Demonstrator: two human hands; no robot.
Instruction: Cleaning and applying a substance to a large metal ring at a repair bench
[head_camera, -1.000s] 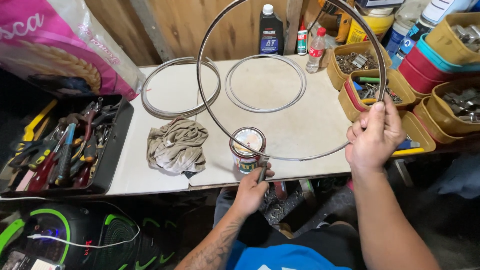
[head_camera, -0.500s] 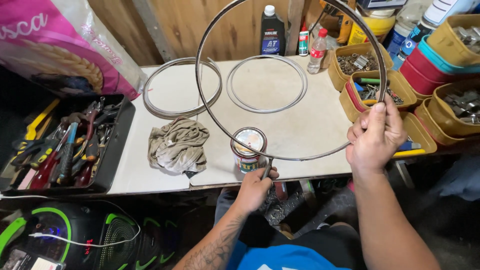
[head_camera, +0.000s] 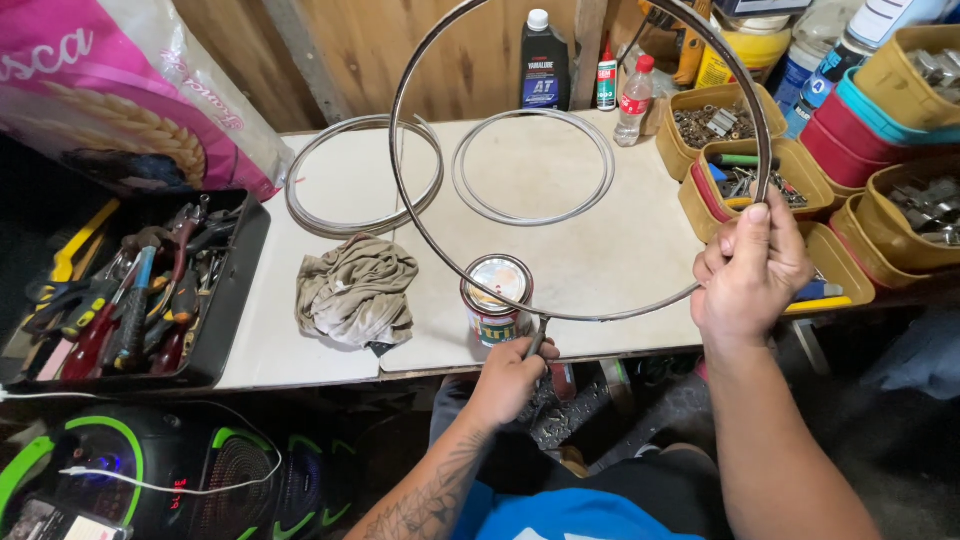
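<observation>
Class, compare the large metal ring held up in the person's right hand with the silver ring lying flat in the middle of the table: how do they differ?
The held dark metal ring stands upright off the table, gripped by the right hand; the silver ring lies flat on the white table, untouched. The held ring looks larger, though it is nearer the camera. The left hand holds a thin tool against its lower edge. Both are thin, round metal hoops.
</observation>
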